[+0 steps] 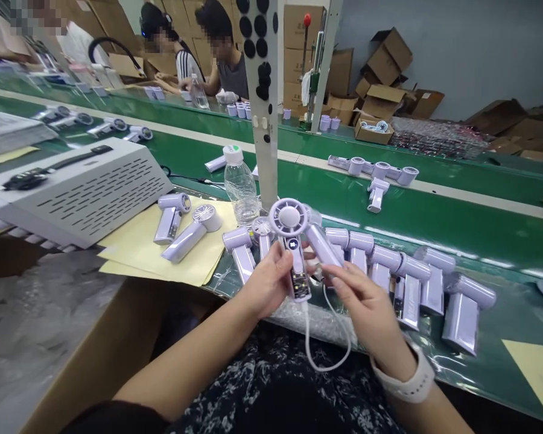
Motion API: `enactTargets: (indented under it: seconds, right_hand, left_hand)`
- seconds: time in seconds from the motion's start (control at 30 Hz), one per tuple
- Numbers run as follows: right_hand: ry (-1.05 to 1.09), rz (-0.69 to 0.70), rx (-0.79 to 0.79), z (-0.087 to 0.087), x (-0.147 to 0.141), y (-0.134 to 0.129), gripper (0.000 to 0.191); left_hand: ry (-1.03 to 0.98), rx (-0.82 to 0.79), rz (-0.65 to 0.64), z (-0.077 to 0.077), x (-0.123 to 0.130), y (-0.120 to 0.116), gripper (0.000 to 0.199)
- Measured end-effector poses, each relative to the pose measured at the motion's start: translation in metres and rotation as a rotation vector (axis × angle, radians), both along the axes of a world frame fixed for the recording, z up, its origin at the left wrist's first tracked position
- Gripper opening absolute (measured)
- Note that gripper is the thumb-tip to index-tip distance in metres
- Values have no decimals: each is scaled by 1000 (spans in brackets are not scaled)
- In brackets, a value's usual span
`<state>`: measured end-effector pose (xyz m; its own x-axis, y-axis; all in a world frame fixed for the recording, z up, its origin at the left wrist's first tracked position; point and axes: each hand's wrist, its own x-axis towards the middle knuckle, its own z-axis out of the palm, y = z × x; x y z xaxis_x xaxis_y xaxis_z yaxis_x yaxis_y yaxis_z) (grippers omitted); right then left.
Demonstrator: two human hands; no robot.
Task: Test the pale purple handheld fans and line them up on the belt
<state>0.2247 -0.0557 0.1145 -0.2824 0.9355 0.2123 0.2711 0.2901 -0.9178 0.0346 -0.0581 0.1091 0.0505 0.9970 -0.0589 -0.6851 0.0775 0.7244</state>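
Note:
My left hand [271,277] is closed around a lilac handheld fan [289,218], held upright with its round grille facing me. A small display glows on its handle, and the lower part shows bare electronics. A white cable [308,337] runs from the fan's bottom and loops toward my right hand [366,301]. The fingers of that hand are closed at the lower end of a second lilac fan [324,244], which slants behind the first one. Near these fingertips the cable's other end is partly hidden. Several more lilac fans [409,295] lie to the right.
Two fans [192,232] rest on yellow paper [199,265] at left, beside a vented grey box [104,187]. A plastic bottle [241,187] and a metal post [266,120] stand ahead. Beyond, a green conveyor [470,211] carries more fans. Co-workers [226,54] sit across it.

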Motion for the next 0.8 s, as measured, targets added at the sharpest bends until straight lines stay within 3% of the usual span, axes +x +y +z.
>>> enactTargets:
  seconds: [0.1, 0.17, 0.27, 0.37, 0.47, 0.57, 0.7, 0.8]
  right_hand:
    - [-162, 26, 127, -3, -16, -15, 31]
    - [-246, 65, 121, -3, -21, -20, 29]
    - [-243, 195, -97, -4, -28, -19, 32]
    - [1, 377, -411, -11, -44, -18, 36]
    - [224, 426, -549, -17, -60, -19, 44]
    - [208, 427, -455, -18, -65, -20, 40]
    - [98, 480, -84, -13, -60, -22, 31]
    - [93, 425, -110, -10, -60, -21, 26]
  left_hand:
    - [-69, -20, -1, -3, 2, 0, 55]
    - [-88, -48, 33, -6, -2, 0, 50]
    - [-96, -55, 133, -7, -9, -1, 52]
    - [-73, 28, 233, -5, -14, -1, 61]
    - [-40, 125, 284, -1, -17, 1, 65]
    - [-54, 167, 281, 3, -22, 2, 68]
    - [-164, 128, 354, 9, -28, 5, 64]
    - [-194, 112, 311, 14, -29, 4, 63]
